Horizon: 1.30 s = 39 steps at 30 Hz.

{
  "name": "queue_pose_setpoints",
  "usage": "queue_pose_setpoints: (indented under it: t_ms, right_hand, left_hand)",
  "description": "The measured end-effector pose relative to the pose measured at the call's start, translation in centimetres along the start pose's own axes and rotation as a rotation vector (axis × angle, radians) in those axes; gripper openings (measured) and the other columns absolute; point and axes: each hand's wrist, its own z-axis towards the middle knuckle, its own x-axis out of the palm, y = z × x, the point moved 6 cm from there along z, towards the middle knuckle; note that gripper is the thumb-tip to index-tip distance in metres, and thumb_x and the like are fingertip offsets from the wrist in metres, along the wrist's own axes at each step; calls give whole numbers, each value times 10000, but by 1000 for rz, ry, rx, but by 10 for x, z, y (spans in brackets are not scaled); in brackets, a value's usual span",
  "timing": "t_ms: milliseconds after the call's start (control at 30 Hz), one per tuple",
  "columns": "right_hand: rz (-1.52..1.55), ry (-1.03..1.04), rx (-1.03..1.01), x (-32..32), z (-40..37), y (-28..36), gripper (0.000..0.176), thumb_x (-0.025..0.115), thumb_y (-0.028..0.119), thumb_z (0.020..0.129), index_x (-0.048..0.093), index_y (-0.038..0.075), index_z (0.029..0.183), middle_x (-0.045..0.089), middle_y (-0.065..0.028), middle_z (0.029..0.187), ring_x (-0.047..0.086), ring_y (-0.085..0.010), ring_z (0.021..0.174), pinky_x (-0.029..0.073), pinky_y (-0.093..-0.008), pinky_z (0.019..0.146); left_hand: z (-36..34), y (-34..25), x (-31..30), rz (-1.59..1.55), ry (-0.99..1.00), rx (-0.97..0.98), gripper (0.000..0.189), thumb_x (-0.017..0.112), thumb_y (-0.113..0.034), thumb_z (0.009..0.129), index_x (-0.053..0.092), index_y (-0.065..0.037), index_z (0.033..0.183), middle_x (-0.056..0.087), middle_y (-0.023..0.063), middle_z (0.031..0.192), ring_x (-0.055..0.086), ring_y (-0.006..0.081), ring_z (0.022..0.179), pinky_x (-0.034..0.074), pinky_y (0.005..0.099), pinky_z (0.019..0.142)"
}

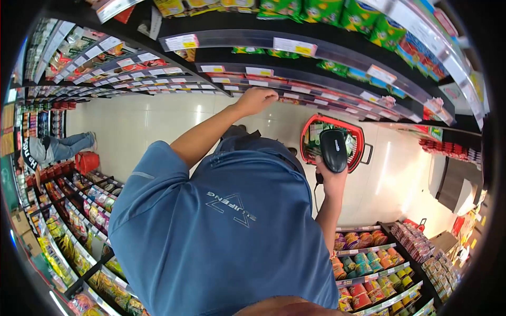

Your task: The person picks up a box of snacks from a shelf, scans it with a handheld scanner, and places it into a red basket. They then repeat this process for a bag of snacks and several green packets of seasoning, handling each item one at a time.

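Note:
My left hand (256, 100) is held out in front of the lower shelf rows, its fingers curled in and nothing visible in them. My right hand (332, 180) grips a black handheld scanner (333, 147), and a dark cable hangs beside the wrist. The scanner overlaps the view of a red shopping basket (304, 139) with green items inside; the basket is beyond and below it. Ahead, a long shelf (237, 39) carries price labels and green snack bags (282, 7).
Pale tiled floor (205, 108) runs between the shelves. At the far left a person (45, 150) is beside a red basket (87, 162). Shelves of cup-shaped packs (361, 297) stand at the lower right, snack bags (58, 229) at the lower left.

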Motion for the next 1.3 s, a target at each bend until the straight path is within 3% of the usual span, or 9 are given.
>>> queue_pose_setpoints:
  t_ms: [467, 600, 800, 933, 1000, 1067, 1167, 1233, 1300]
  right_hand:
    - [9, 69, 19, 177, -12, 18, 190, 794, 107, 767, 644, 11, 833, 625, 11, 736, 545, -79, 660, 453, -266, 605]
    - [-33, 40, -22, 213, -23, 34, 114, 750, 72, 782, 652, 19, 804, 601, -9, 637, 558, -92, 550, 442, -256, 531]
    - [30, -3, -32, 226, -37, 41, 146, 772, 57, 761, 634, 26, 794, 610, -8, 655, 561, -89, 558, 436, -258, 525]
    - [32, -47, -98, 223, -34, 30, 142, 771, 63, 764, 637, 24, 790, 614, -7, 658, 562, -89, 557, 437, -259, 525]
    - [35, -61, -134, 223, -35, 35, 140, 770, 67, 765, 638, 23, 788, 615, -7, 658, 562, -89, 555, 437, -259, 525]
    - [-13, -27, -50, 226, -40, 46, 147, 772, 78, 768, 639, 19, 796, 620, -10, 671, 557, -88, 552, 434, -262, 523]
    - [0, -20, -48, 224, -43, 48, 156, 775, 84, 766, 641, 16, 808, 625, -13, 686, 553, -88, 550, 431, -263, 521]
    - [16, -39, -72, 221, -42, 44, 159, 777, 85, 764, 643, 15, 810, 625, -14, 687, 553, -88, 549, 431, -263, 520]
    - [34, -59, -88, 217, -44, 40, 162, 779, 86, 761, 644, 14, 812, 626, -15, 688, 553, -89, 547, 431, -264, 520]
  left_hand:
    - [-42, 56, -139, -14, -151, 164, 184, 604, -209, 928, 678, -48, 977, 685, 148, 966, 651, 335, 886, 503, 395, 779]
    - [-52, 59, -153, -65, -152, 251, 185, 597, -200, 932, 679, -43, 986, 688, 138, 972, 651, 321, 897, 496, 397, 781]
    - [-54, -9, -211, -164, -149, 351, 161, 630, -181, 909, 684, -47, 979, 702, 109, 912, 661, 299, 848, 501, 390, 760]
    - [-61, -104, -321, -181, -506, 839, 151, 696, -108, 847, 686, -49, 985, 674, 90, 845, 627, 294, 745, 503, 369, 687]
    - [-65, -139, -376, -123, -693, 919, 183, 699, -112, 834, 678, -47, 1004, 680, 100, 898, 633, 309, 805, 503, 379, 746]
    - [-60, -168, -419, 22, -924, 903, 234, 695, -105, 822, 665, -42, 1045, 680, 121, 959, 629, 321, 885, 490, 379, 818]
    - [-30, -201, -459, 178, -1035, 880, 281, 675, -193, 867, 652, -6, 1076, 665, 173, 1040, 635, 283, 957, 474, 363, 884]
    - [-9, -205, -473, 306, -1144, 601, 426, 680, -324, 861, 633, -12, 1148, 673, 209, 1047, 643, 357, 977, 480, 400, 896]
    - [17, -204, -481, 302, -1039, 450, 486, 673, -375, 858, 618, -15, 1180, 674, 225, 1051, 641, 387, 986, 482, 425, 897]
